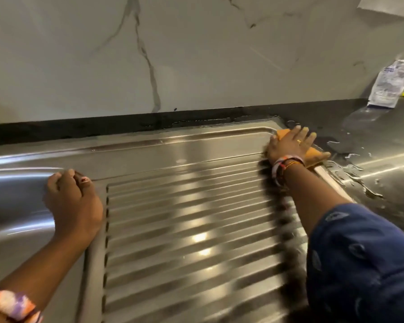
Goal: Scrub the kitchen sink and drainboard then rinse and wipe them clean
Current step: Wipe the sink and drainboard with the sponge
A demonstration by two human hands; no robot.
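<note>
A ribbed stainless steel drainboard fills the middle of the view. The sink basin curves down at the left edge. My right hand lies flat with fingers spread on an orange cloth at the drainboard's far right corner, pressing it against the steel rim. My left hand rests with curled fingers on the ridge between basin and drainboard, holding nothing that I can see.
A dark countertop to the right is wet, with puddles and streaks of water. A white printed plastic packet leans against the marble wall at the far right. A black strip runs along the wall's base.
</note>
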